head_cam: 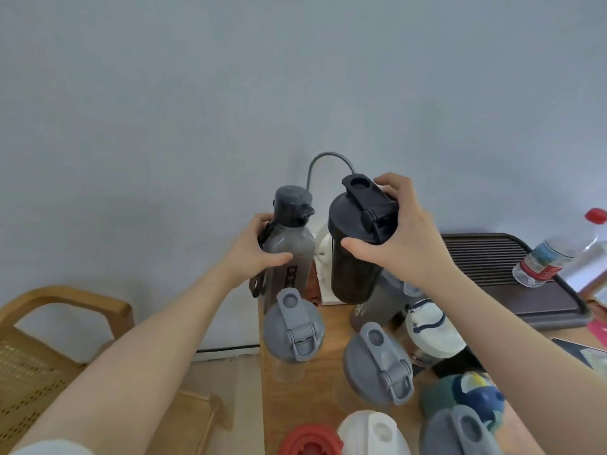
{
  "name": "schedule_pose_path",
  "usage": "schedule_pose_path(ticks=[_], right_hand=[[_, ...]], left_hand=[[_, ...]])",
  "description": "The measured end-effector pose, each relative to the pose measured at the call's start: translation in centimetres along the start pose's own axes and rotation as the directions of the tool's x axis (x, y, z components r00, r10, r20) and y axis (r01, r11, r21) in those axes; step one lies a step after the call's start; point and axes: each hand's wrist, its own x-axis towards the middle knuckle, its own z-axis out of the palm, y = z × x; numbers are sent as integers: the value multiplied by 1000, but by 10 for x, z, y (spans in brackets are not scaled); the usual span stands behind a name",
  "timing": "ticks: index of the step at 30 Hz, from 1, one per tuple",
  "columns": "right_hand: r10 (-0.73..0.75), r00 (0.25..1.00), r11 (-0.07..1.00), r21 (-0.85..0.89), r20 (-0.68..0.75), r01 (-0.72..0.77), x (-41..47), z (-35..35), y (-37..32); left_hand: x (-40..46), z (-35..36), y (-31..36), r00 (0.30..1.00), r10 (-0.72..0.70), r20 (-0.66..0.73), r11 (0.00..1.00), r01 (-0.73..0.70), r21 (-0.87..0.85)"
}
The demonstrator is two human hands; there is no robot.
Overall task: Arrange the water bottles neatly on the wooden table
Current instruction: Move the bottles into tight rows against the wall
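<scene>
My left hand (259, 244) grips a grey square bottle (289, 251) with a dark cap and strap, at the wooden table's (279, 408) far left corner. My right hand (404, 238) holds a black shaker bottle (353, 261) by its lid, just right of the grey one. Nearer me stand two clear shakers with grey flip lids (294, 330) (377, 362), a dark bottle (377, 303) behind them, a white-lidded bottle (433, 333), a green and blue one (466, 395), and red (310, 440), white (372, 433) and grey (460, 431) lids at the bottom edge.
A dark slatted tray (499, 274) lies at the right with a clear plastic bottle (558, 251), red-capped, lying on it. A white object with a grey cable (328, 159) stands against the wall. A wooden rattan chair (49, 339) is to the table's left.
</scene>
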Motion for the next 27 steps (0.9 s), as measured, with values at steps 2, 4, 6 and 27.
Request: schedule_pose_path(ticks=[2, 4, 6, 27], right_hand=[[4, 999, 1000, -10, 35, -3, 0, 7, 2], [4, 998, 1000, -15, 63, -3, -1, 13, 3], [9, 997, 1000, -13, 82, -8, -3, 19, 6], [296, 907, 908, -383, 301, -169, -47, 60, 41]], left_hand=[[0, 4, -13, 997, -25, 66, 999, 28, -34], [-2, 8, -26, 991, -46, 127, 997, 53, -57], [-7, 13, -37, 980, -70, 186, 993, 86, -78], [-104, 49, -13, 977, 160, 143, 817, -212, 536]])
